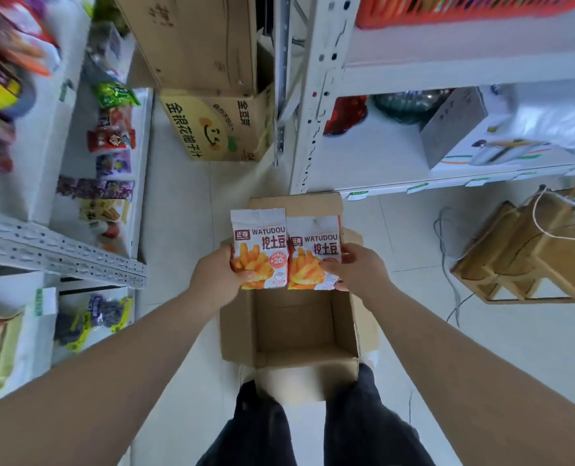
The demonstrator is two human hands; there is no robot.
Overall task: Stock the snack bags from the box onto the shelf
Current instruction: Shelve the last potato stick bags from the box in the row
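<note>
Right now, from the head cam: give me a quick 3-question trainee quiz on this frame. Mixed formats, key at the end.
1. True or false: each hand holds one snack bag.
2. The open cardboard box below the bags looks: A) full B) empty, as far as visible C) taped shut
3. Fill in: the snack-stocked shelf is on the person's ____ side.

Key: 1 true: left hand grips left bag, right hand grips right bag. 2 B. 3 left.

Your open box [293, 326] is bare inside, so a hand can drop straight in. On your left, the snack shelf [60, 253] juts a perforated rail toward the aisle. Stacked cartons [219, 126] block the floor ahead; the white rack [308, 129] closes the right.
</note>
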